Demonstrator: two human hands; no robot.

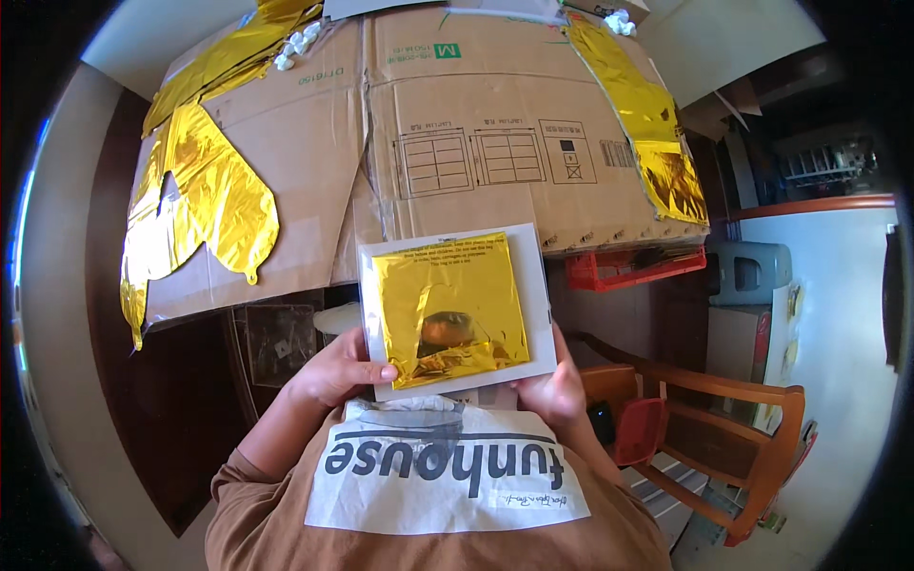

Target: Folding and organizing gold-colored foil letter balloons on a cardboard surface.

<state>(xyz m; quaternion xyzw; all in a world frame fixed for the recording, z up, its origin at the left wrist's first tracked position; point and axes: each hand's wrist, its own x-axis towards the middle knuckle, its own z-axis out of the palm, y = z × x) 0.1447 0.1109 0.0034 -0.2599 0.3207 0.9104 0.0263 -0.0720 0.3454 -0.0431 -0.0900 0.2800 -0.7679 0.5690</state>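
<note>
In front of my chest is a flat packet (452, 285): folded shiny gold foil in a clear plastic bag with a pale backing, black print along its top. My left hand (341, 371) grips its lower left corner, thumb on the front and fingers behind. At the lower right edge is my right hand (557, 385), slightly blurred, its fingers closed around the packet's side and partly hidden behind it. On the left of the cardboard-covered table lies a flat gold foil balloon (224, 195), its tips hanging over the near edge.
Flattened cardboard (457, 95) covers the table. More gold foil (657, 124) lies along its right side, with small white lumps (300, 43) at the back left. A red crate (633, 268) sits under the right edge. A wooden chair (733, 392) stands to my right.
</note>
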